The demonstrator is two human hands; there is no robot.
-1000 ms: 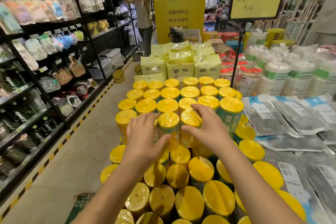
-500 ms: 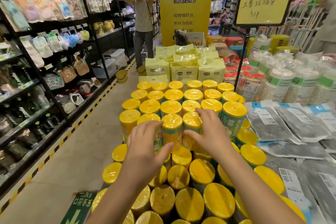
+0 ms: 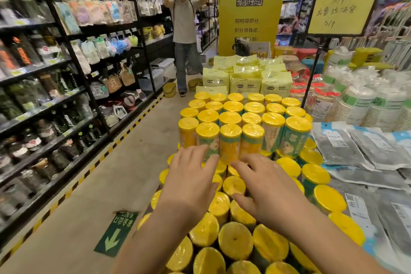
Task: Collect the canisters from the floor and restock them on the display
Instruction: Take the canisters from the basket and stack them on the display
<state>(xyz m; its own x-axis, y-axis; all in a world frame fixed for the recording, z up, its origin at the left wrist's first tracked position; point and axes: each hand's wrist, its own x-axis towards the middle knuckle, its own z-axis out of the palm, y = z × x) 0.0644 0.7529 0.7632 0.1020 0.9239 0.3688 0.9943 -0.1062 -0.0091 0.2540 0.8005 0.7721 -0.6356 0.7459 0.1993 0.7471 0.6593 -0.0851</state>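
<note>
Black shelving (image 3: 66,100) packed with hanging goods walls in the left side, and a yellow-and-black striped tape (image 3: 93,169) runs along its foot. The aisle floor (image 3: 124,162) between that tape and the stock is bare concrete, broken only by a green arrow sign (image 3: 115,233) near the bottom and a person (image 3: 185,29) standing at its far end.

The left hand (image 3: 191,182) is flat and spread, holding nothing. Its fingers (image 3: 195,158) are straight and reach the wrapped side of a front-row canister (image 3: 208,138); motion blur hides whether they press it. That canister stands upright at the near edge of the raised canisters (image 3: 244,115), a tight block of yellow lids sitting on a lower tier.

The right hand (image 3: 266,191) is spread just as wide and grips nothing. Its fingers (image 3: 251,162) point at the foot of the raised block, just above the lower canisters (image 3: 233,240), whose lids pack the space under both wrists.

Right of the lids lie flat grey pouches (image 3: 364,151), touching the outer canisters, with stacked paper cups (image 3: 364,102) behind them, so that side is hemmed in
</note>
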